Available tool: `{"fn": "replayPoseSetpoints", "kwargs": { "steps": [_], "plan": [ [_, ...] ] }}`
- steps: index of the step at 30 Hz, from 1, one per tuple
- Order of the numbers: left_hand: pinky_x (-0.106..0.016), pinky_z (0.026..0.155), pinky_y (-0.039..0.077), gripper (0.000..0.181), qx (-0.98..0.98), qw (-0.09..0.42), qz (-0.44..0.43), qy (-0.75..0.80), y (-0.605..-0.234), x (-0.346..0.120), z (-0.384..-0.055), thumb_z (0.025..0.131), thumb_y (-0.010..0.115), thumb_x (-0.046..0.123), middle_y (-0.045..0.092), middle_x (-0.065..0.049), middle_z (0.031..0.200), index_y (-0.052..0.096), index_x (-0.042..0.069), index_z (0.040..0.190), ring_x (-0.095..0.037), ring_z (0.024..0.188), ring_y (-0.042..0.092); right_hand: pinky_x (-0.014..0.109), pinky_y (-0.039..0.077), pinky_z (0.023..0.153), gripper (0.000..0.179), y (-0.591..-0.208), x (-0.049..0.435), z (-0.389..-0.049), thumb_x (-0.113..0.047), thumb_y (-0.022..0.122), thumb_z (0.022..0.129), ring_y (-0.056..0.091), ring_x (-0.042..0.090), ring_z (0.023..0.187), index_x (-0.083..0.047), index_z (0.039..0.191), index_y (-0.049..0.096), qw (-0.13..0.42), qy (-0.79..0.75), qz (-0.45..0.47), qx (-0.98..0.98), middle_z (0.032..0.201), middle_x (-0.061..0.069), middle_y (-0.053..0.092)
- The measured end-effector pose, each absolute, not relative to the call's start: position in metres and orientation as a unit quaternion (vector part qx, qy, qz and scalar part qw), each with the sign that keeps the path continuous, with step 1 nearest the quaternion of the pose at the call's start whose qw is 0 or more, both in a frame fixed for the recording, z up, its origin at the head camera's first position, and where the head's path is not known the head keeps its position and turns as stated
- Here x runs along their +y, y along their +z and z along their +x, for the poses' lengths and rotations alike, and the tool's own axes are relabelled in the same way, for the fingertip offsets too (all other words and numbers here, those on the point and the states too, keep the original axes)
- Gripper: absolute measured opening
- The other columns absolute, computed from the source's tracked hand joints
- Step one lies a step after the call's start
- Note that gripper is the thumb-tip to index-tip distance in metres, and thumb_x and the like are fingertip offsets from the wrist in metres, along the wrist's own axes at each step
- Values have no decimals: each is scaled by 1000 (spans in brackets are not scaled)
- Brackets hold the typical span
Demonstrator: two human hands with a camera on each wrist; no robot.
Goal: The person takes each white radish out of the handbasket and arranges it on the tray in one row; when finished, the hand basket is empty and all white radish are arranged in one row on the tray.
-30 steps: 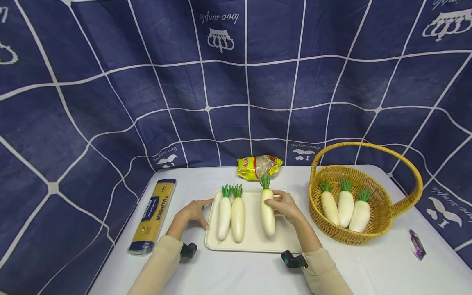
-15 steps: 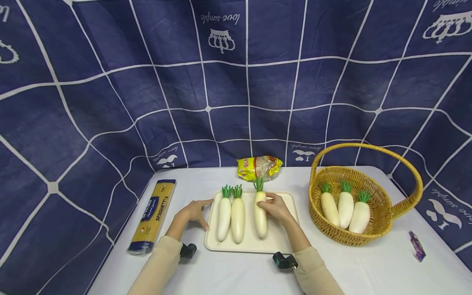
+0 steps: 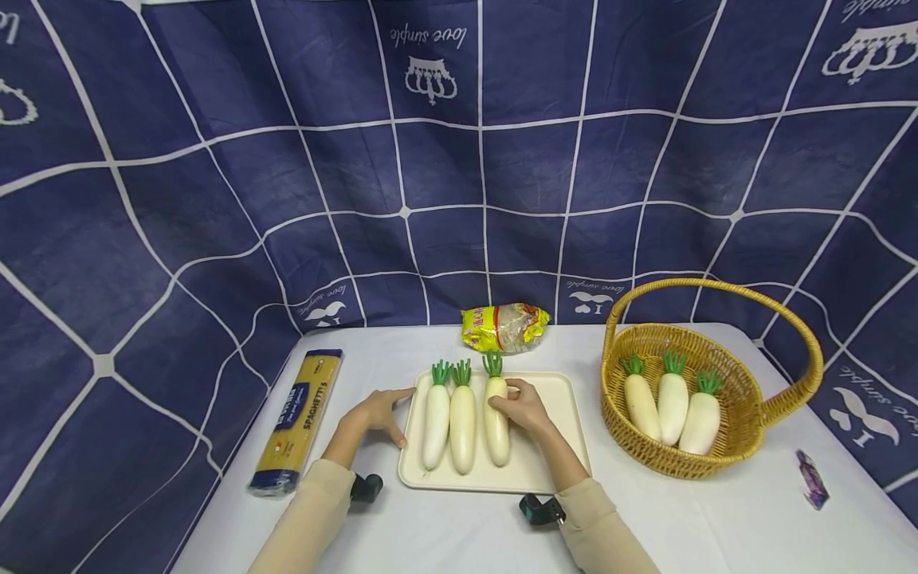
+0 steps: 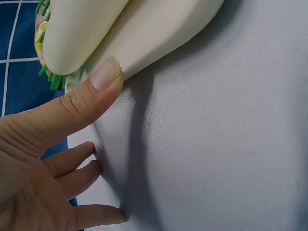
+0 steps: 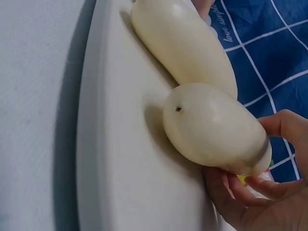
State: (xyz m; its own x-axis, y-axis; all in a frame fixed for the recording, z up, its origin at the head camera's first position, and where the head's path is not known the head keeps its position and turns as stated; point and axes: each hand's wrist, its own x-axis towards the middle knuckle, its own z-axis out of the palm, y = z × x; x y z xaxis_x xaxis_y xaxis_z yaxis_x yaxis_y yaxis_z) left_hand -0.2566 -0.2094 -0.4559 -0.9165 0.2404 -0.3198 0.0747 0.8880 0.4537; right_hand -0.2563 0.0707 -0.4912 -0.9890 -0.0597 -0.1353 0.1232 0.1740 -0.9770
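Note:
My right hand (image 3: 527,408) grips a white radish (image 3: 496,426) with green leaf stubs, its thumb on one side and fingers on the other. That radish lies over a cream tray (image 3: 548,470), to the right of two more white radishes (image 3: 462,434) lying side by side. In the right wrist view, the rounded end of the gripped radish (image 5: 211,127) shows close to a neighbouring radish (image 5: 185,43). At the tray's left edge, my left hand (image 3: 374,413) is spread, its thumb (image 4: 103,79) touching the rim and the other fingers apart from it.
A wicker basket (image 3: 760,422) holding three white radishes (image 3: 672,406) stands at the right. A spaghetti pack (image 3: 297,422) lies at the left. Behind the tray is a yellow bag (image 3: 505,327). A small purple item (image 3: 812,478) lies at the far right.
My right hand has moved left with the radish, bringing it closer to the two others on the tray. My left hand has stayed at the tray's left edge.

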Motion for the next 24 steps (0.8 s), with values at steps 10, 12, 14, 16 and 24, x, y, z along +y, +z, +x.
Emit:
{"fn": "replayPoseSetpoints", "kwargs": {
  "steps": [10,12,14,16,24],
  "plan": [
    [-60,105,33,106,954,176,84,226,-458,-210,-257,46,91,18,48,-24,136,45,12,141,-44,128,40,32,59,64,61,-490,67,-253,-14,73,75,68,27,78,13,123,48,59,-605,28,794,103,31,64],
    [-60,105,32,106,954,176,84,228,-458,-210,-256,46,91,18,48,-24,135,45,12,141,-44,128,40,31,58,61,60,-489,67,-252,-15,74,75,67,23,74,13,122,49,65,-604,31,794,101,29,65],
    [-60,105,32,106,954,177,83,228,-458,-210,-256,46,91,18,49,-24,135,44,13,141,-44,128,40,30,58,59,59,-488,66,-251,-16,74,76,66,19,70,14,121,49,69,-600,29,796,99,27,66],
    [-60,105,32,107,954,179,82,228,-458,-210,-257,46,91,19,49,-24,135,44,13,141,-44,128,40,29,58,56,59,-487,67,-250,-17,74,77,65,16,65,14,121,49,80,-601,28,795,98,25,67],
    [-59,106,32,106,955,182,82,220,-456,-209,-257,47,91,21,47,-23,137,43,14,142,-44,129,38,31,57,48,55,-486,72,-248,-16,71,82,58,12,47,16,121,48,140,-620,31,772,81,16,64]
  ]
}}
